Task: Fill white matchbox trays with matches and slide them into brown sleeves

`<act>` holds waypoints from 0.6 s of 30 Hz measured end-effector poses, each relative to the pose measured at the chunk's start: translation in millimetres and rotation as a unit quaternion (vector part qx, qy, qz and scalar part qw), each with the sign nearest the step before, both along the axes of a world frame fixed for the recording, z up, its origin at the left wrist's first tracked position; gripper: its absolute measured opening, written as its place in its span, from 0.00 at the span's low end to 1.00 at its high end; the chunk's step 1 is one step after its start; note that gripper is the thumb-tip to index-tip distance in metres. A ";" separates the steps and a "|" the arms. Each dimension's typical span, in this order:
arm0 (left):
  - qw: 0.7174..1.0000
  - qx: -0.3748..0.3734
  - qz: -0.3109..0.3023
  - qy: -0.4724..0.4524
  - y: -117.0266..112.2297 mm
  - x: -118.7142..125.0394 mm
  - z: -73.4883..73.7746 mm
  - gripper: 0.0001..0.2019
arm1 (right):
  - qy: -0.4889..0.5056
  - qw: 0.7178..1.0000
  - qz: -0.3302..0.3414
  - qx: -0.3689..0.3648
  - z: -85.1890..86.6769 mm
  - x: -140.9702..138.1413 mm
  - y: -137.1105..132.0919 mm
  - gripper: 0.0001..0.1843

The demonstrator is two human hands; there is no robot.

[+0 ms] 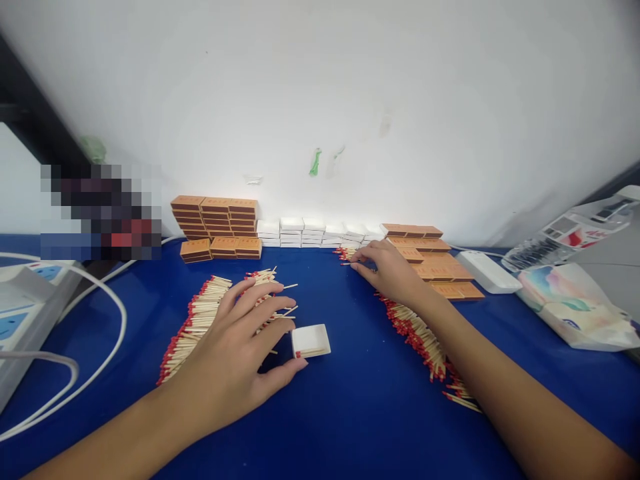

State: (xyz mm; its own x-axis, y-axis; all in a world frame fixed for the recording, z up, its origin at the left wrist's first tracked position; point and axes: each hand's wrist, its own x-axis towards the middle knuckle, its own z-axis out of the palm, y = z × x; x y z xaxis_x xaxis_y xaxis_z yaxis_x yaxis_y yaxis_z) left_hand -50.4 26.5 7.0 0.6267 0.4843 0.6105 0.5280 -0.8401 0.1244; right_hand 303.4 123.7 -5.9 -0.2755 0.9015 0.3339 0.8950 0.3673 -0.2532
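Note:
My left hand lies flat with spread fingers on a heap of red-tipped matches at the left of the blue table. Its thumb rests beside a small white matchbox tray that holds a few matches. My right hand reaches to the far end of a second row of matches on the right. Its fingers are curled down onto the matches there, and I cannot make out whether they hold any.
Orange matchbox sleeves are stacked at the wall on the left, and more sleeves lie on the right. White trays line the wall between them. A power strip with white cables lies far left, plastic packets far right.

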 end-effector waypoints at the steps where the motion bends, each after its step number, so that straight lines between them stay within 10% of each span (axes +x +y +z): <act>1: 1.000 0.001 0.000 0.000 0.0 0.2 0.2 0.08 | 0.001 1.000 0.000 0.002 -0.3 0.3 0.5 0.09; 18: 1.000 -0.007 -0.005 0.007 -0.7 -0.8 -0.5 0.09 | 0.014 1.000 -0.002 -0.012 7.0 2.4 -3.7 0.12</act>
